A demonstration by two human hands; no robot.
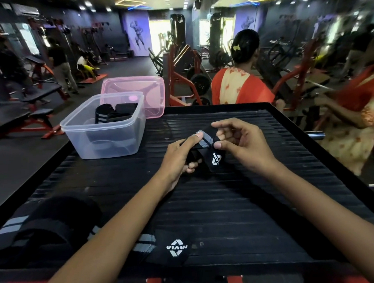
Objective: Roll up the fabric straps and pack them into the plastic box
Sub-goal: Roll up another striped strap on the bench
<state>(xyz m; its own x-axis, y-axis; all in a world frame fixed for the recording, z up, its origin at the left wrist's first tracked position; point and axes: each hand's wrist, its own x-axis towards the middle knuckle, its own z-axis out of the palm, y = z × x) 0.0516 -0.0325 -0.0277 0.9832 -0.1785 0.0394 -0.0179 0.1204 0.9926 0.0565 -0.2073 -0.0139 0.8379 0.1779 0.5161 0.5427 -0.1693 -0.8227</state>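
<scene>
Black strap (206, 147) is held between both hands above the ribbed platform (261, 191), its length going left to right; left hand (178, 158) grips the rolled part, right hand (240, 141) pinches the free end; plastic box (103, 133) stands far-left, nearer the left hand.

Arms: I see two forearms, both bare from the lower frame edge to the wrists, no sleeve on either.
Left hand (178, 157): I see no ring, band or glove; short, unpainted nails.
Right hand (243, 141): likewise unadorned, with short plain nails.
Wrists: I see neither watch nor bracelet.
</scene>
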